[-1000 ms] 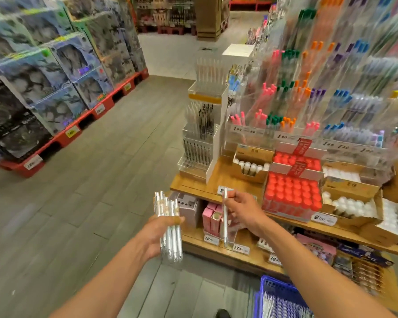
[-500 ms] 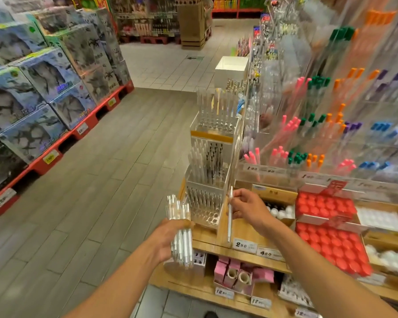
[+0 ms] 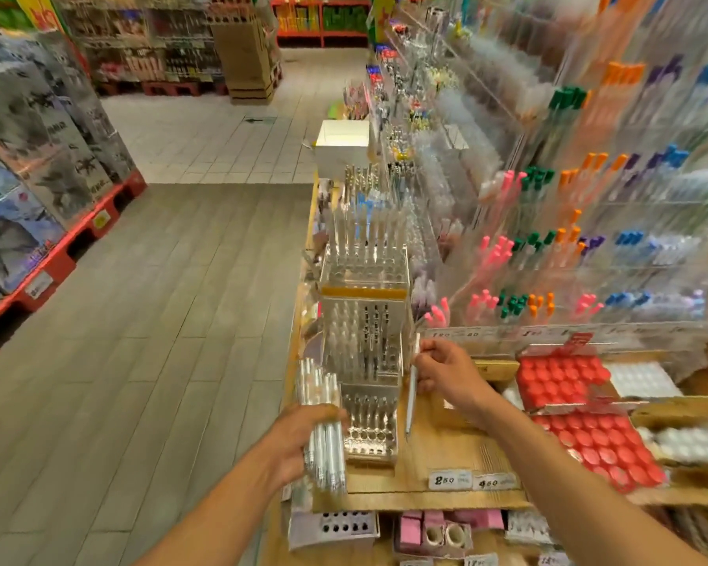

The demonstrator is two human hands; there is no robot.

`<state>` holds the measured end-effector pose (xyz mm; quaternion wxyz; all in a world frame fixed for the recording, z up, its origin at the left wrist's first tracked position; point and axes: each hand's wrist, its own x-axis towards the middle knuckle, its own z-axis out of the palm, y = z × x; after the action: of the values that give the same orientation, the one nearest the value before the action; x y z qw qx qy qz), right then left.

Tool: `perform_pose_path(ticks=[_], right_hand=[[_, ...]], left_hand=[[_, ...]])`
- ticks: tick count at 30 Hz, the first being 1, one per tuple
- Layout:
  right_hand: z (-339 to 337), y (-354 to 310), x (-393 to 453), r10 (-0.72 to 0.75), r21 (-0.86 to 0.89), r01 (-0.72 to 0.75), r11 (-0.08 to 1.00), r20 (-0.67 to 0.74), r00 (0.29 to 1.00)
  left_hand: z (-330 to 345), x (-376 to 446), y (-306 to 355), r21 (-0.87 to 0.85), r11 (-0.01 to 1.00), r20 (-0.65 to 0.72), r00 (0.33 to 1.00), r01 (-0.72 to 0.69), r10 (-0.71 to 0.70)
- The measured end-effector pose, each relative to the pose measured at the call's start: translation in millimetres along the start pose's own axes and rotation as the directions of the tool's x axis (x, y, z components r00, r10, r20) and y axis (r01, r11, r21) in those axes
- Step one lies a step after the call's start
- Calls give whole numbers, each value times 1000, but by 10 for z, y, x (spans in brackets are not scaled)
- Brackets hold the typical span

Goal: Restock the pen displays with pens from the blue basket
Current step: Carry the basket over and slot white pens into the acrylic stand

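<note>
My left hand [image 3: 299, 437] grips a bundle of clear white pens [image 3: 323, 422], held upright just left of the stepped clear pen display [image 3: 364, 353] on the wooden shelf. My right hand [image 3: 446, 373] pinches a single white pen [image 3: 411, 392], tip down, right beside the display's right wall. The display's lowest tier [image 3: 369, 435] shows open holes at the front and a few pens behind. Its upper tiers hold several pens. The blue basket is out of view.
Wooden shelf [image 3: 446, 455] carries price tags and red-capped boxes [image 3: 589, 414] to the right. Tall racks of coloured pens [image 3: 569, 247] rise behind. A white box [image 3: 342, 147] stands further along. Left is the grey aisle floor [image 3: 160, 320] with boxed goods on red pallets [image 3: 37, 177].
The view has risen from the lower shelf and basket to the pen display. Both hands moved up and forward with their pens, closer to the display.
</note>
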<state>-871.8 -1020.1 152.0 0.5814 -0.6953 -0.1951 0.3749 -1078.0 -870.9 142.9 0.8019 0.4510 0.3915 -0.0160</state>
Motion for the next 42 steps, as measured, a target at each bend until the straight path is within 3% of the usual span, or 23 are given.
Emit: perform_pose_path(ticks=[4, 8, 14, 18, 27, 38, 42], right_hand=[[120, -97, -18, -17, 21, 19, 1000, -85, 996], [134, -460, -12, -159, -26, 157, 987, -251, 955], [-36, -1275, 243, -430, -121, 426, 897, -461, 776], [-49, -1528, 511, -568, -371, 436, 820, -427, 704], [4, -1384, 886, -560, -641, 290, 710, -267, 784], [-14, -1326, 1015, -466, -615, 228, 755, -259, 846], [3, -1368, 816, -290, -668, 78, 740, -213, 933]], left_hand=[[-189, 78, 177, 44, 999, 67, 998, 10, -13], [-277, 43, 369, 59, 998, 113, 994, -7, 0], [-210, -1, 699, 83, 995, 142, 989, -57, 45], [-120, -46, 899, 61, 995, 176, 982, -82, 70], [-3, 45, 1108, 36, 996, 221, 973, -77, 67], [145, 22, 1198, 34, 997, 203, 977, -67, 58], [221, -9, 1229, 26, 995, 180, 979, -98, 92]])
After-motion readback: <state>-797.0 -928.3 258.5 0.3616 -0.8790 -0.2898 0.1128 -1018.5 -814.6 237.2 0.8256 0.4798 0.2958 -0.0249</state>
